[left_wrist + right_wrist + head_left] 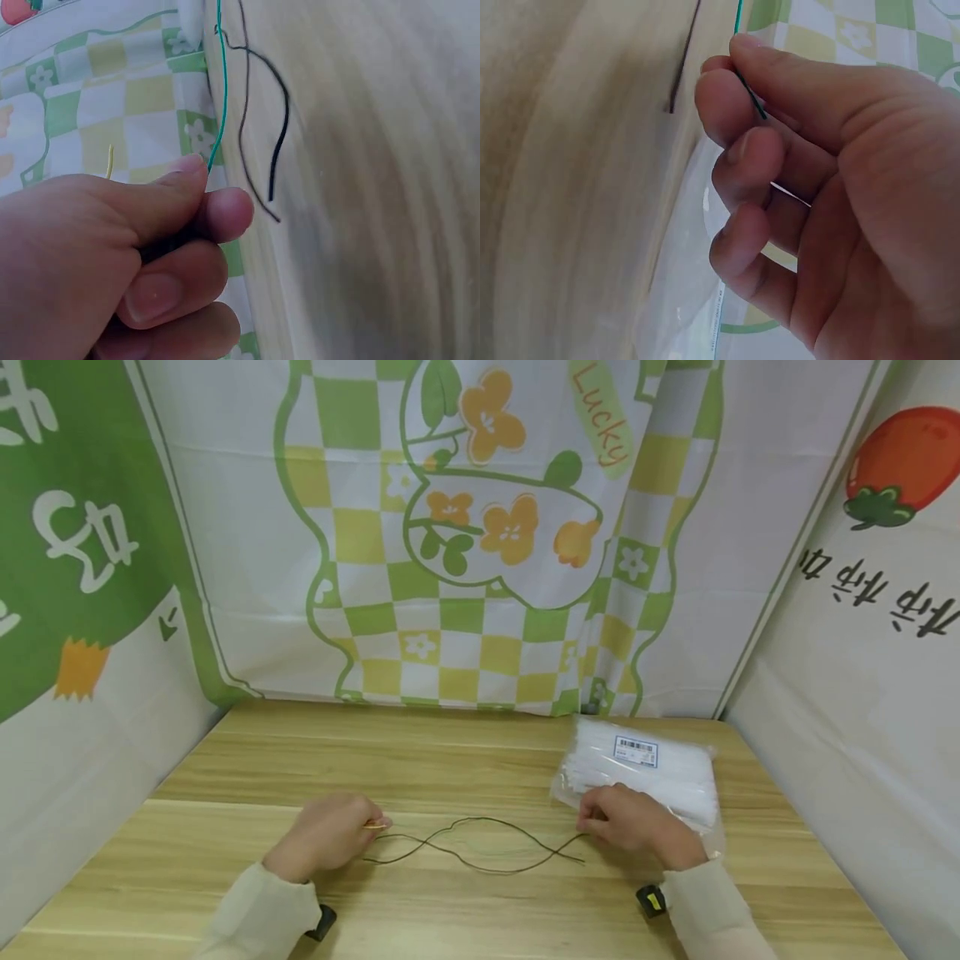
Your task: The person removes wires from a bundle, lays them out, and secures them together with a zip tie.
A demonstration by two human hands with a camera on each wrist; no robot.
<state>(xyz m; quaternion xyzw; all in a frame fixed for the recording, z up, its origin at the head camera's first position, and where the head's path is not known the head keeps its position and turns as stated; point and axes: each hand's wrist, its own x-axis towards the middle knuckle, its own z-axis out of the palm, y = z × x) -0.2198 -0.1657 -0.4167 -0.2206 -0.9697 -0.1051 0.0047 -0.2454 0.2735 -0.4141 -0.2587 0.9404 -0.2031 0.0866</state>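
My left hand (337, 831) pinches one end of a thin green wire (224, 90) between thumb and index finger. A short tip of yellow wire (110, 161) sticks up behind that thumb. At the other side my right hand (630, 818) pinches the green wire's far end, whose tip (756, 103) shows past the fingertips in the right wrist view. The green wire spans the gap between both hands. Below it a black wire (286, 105) and a dark brown wire (244, 112) lie on the table, wavy and crossing each other twice.
A clear plastic bag (675, 777) of white strips with a barcode label lies at the back right, partly behind my right hand. The wooden table (480, 918) meets printed cloth walls (480, 635) at the back and both sides.
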